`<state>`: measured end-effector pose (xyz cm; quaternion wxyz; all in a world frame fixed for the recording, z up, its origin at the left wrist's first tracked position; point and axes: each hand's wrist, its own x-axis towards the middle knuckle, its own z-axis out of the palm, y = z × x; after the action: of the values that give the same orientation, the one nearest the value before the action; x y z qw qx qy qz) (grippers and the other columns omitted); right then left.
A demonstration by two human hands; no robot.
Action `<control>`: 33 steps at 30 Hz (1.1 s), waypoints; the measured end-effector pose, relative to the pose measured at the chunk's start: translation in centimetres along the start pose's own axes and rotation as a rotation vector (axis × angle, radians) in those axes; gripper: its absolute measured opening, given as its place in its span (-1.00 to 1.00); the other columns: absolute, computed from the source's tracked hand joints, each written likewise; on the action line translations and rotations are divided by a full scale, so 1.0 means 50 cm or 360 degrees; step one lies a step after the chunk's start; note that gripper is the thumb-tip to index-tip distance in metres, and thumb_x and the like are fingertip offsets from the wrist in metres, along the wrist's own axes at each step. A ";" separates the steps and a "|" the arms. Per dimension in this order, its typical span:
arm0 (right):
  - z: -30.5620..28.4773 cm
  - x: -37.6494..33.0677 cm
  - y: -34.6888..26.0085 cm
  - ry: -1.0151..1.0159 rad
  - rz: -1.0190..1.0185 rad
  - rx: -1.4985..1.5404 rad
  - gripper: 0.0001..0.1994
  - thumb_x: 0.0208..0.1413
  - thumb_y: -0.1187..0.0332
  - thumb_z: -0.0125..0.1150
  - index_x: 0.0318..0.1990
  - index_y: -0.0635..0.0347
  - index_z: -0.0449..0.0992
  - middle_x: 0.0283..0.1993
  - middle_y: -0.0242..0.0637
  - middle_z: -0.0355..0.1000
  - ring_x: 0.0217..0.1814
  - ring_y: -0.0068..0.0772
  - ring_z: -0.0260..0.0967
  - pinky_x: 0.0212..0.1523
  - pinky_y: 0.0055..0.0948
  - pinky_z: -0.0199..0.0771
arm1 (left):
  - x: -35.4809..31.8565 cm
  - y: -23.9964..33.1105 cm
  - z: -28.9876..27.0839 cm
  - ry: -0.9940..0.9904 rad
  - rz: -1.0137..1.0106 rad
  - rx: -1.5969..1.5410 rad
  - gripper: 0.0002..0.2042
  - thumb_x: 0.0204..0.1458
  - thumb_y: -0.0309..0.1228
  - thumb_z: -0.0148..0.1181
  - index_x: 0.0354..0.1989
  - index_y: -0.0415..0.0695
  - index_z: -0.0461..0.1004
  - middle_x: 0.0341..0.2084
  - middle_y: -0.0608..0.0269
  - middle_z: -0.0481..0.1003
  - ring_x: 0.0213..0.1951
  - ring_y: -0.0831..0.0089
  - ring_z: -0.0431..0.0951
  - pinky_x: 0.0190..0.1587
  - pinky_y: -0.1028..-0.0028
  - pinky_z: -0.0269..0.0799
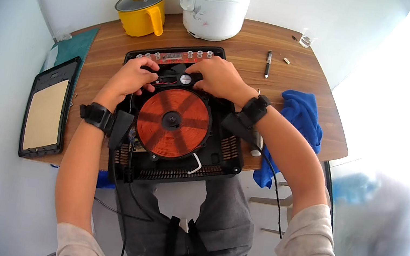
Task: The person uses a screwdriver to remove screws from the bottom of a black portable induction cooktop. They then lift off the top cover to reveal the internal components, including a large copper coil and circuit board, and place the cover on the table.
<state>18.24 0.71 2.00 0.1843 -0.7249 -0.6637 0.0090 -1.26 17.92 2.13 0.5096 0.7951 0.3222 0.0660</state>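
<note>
An opened black induction cooker (221,158) lies on the wooden table (308,69), its round copper coil (173,121) exposed. Behind the coil sits a small black fan (185,79) with red wires, and past that a red control board with several buttons (173,56). My left hand (134,76) rests on the cooker's left rear, fingers curled at the fan's left edge. My right hand (219,76) covers the fan's right side, fingertips pressing on it. What the fingers pinch is hidden. Both wrists wear black straps.
The cooker's removed top panel (48,106) lies at the left on a green mat (77,48). A yellow pot (142,11) and a white rice cooker (216,4) stand at the back. A pen (268,62) and a blue cloth (300,117) lie to the right.
</note>
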 end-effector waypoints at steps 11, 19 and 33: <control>0.003 -0.002 0.005 0.0070 -0.0026 0.0007 -0.56 -0.14 0.37 0.46 0.00 0.00 0.64 -0.20 -0.16 0.61 -0.11 -0.07 0.55 -0.09 -0.15 0.53 | -0.003 -0.004 0.005 -0.0075 0.0098 0.0131 -0.80 0.24 -0.34 0.11 -0.02 -0.10 0.43 -0.38 0.42 0.52 -0.41 0.66 0.53 -0.48 0.60 0.34; 0.007 0.005 0.012 0.0023 -0.0079 0.0019 -0.59 -0.07 0.34 0.42 0.02 0.07 0.61 -0.09 -0.14 0.59 -0.05 -0.04 0.52 -0.04 -0.14 0.52 | -0.002 -0.006 0.006 -0.0057 0.0122 0.0116 -0.84 0.24 -0.36 0.11 -0.07 -0.08 0.43 -0.45 0.48 0.47 -0.47 0.71 0.44 -0.52 0.62 0.24; 0.005 0.093 -0.089 -0.0064 -0.0265 -0.0056 -0.83 0.10 0.28 0.28 -0.24 0.13 0.67 -0.38 -0.19 0.59 -0.31 -0.06 0.53 -0.22 -0.20 0.53 | -0.004 -0.021 0.010 -0.0006 0.0205 -0.0143 -0.85 0.23 -0.43 0.09 -0.09 -0.16 0.37 -0.40 0.32 0.50 -0.45 0.59 0.55 -0.51 0.56 0.30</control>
<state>14.47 5.48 4.10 0.1583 -0.6700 -0.7253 -0.0033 -1.64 17.71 1.05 0.5400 0.7906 0.2661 0.1116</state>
